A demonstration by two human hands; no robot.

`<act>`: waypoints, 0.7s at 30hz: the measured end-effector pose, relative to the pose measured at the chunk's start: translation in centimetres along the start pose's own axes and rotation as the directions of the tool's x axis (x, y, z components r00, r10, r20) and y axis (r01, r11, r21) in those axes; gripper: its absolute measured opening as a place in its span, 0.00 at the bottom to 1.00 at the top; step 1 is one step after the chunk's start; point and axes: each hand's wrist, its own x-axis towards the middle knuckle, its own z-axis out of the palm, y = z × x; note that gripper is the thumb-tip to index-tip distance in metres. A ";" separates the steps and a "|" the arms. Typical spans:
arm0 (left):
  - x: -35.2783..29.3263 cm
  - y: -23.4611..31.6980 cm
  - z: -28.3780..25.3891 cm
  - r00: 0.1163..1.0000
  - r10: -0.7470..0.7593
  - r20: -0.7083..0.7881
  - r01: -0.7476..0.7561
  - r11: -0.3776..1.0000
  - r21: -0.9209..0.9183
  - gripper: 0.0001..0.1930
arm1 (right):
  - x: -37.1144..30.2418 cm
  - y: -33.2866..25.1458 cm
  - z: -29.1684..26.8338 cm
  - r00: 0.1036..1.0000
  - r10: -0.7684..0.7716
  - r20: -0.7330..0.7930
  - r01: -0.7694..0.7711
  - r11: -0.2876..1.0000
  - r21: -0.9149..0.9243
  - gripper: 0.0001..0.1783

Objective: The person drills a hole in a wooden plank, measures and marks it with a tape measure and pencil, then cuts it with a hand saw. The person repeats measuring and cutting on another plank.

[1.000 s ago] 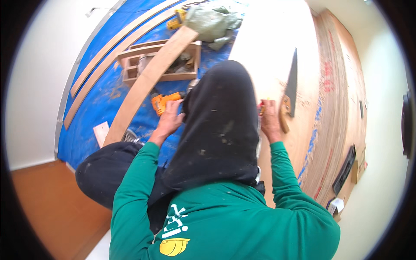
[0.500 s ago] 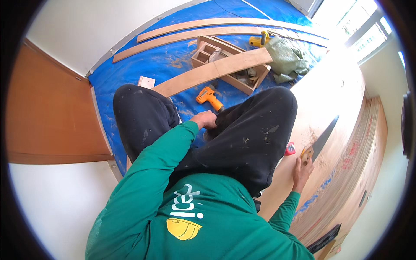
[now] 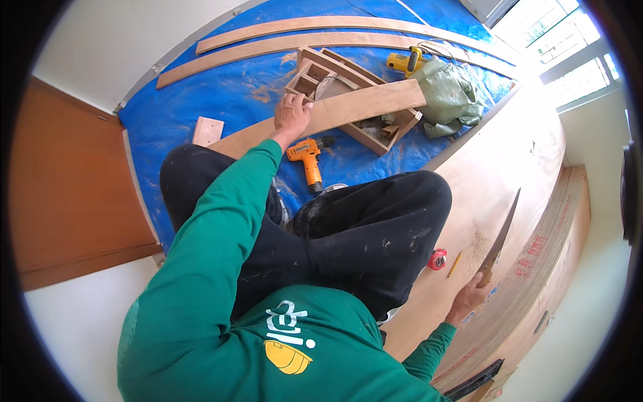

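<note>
Gripping handsaw (image 3: 505, 234) at its handle with right hand (image 3: 470, 297), fingers wrapped closed around it; keeping blade pointed away from body, over plywood panel (image 3: 495, 151). Cannot tell whether blade touches panel. Resting left hand (image 3: 292, 118) on wide plank (image 3: 375, 102), fingers bent toward its far edge; cannot tell whether closed in a grip.

Noted on panel, between right knee and handsaw: red tape measure (image 3: 437, 259) and, just beside it, yellow pencil (image 3: 454, 264). Also noted right of handsaw: stack of sheets (image 3: 529, 268).

Noted on blue sheet (image 3: 241, 100): orange drill (image 3: 305, 159), lying on near side of plank with chuck toward the right. Further noted: open wooden toolbox (image 3: 365, 139), crossed over by plank; beyond it, yellow power tool (image 3: 404, 62) near green sack (image 3: 447, 94). Farther back, two long wood strips (image 3: 301, 48). Near plank's left part, small wood block (image 3: 207, 130).
</note>
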 end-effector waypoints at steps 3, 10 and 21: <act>3.4 -0.6 2.2 0.985 -0.006 0.170 -0.011 0.995 0.101 0.29 | 1.2 -6.8 -2.2 0.980 -0.177 -0.090 0.191 0.965 0.183 0.26; 7.1 -4.1 2.2 0.885 -0.240 0.400 0.273 0.962 -0.026 0.29 | -2.4 -24.1 0.6 0.928 -0.246 0.279 0.050 0.825 0.563 0.21; 10.9 -5.1 -5.3 0.956 -0.179 0.235 0.195 0.980 -0.047 0.28 | -10.8 -37.8 5.6 0.591 -0.703 0.396 0.370 0.672 0.641 0.23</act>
